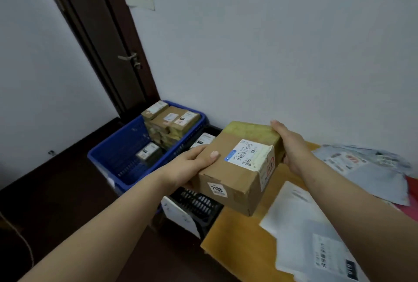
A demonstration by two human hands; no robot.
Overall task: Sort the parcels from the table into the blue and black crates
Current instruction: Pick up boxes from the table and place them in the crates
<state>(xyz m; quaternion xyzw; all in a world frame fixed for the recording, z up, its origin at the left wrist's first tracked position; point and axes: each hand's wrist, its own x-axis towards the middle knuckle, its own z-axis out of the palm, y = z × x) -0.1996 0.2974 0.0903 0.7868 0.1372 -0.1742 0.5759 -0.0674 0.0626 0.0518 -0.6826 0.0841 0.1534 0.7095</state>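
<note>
Over the desk's (237,236) left edge, above the black crate (199,207), left hand (190,166) and right hand (291,146) clasp opposite sides of the cardboard box (239,166), presumably steadying it for lowering.

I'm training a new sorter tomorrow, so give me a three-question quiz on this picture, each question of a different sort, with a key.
1. True or false: the cardboard box is held with one hand only.
2. What number is on the sticker on the box's near side?
3. Which crate holds the stack of cardboard parcels? A) the blue crate B) the black crate C) neither

Key
1. False: the left hand grips its left edge and the right hand its far right corner.
2. 7105.
3. A: the blue crate holds the stack; the black crate beside it shows one labelled parcel.
</note>
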